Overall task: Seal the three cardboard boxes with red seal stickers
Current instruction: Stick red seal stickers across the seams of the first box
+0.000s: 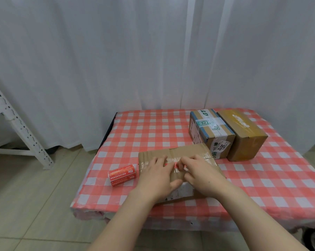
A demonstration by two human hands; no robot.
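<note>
On the surface [153, 127], which a red and white checked cloth covers, a flat cardboard box [182, 151] lies at the near middle, and both hands are on its top. The left hand [158, 175] lies flat on the left part of the lid, its fingers [161, 161] almost straight and pressing down, holding nothing, and the thumb points to the right along the near part of the lid. The right hand [203, 175] is just beside it, its fingers [189, 161] bent, with the tips at a red seal sticker [175, 166]. Only a small part of this sticker shows, as a narrow red strip between the two hands on the taped seam of the lid; I cannot tell if the right fingers pinch it or only press it. Left of this box, close but apart from it, a small red packet [122, 175] with white print lies on its side. At the far right two more boxes stand side by side and touch: a taped box [210, 130] with green and white tape and a white label on its near face, and to the right of it a plain brown box [243, 136]. A white curtain [153, 51] hangs behind the surface, and a white metal rack [24, 134] stands on the tiled floor [35, 196] at the left
</note>
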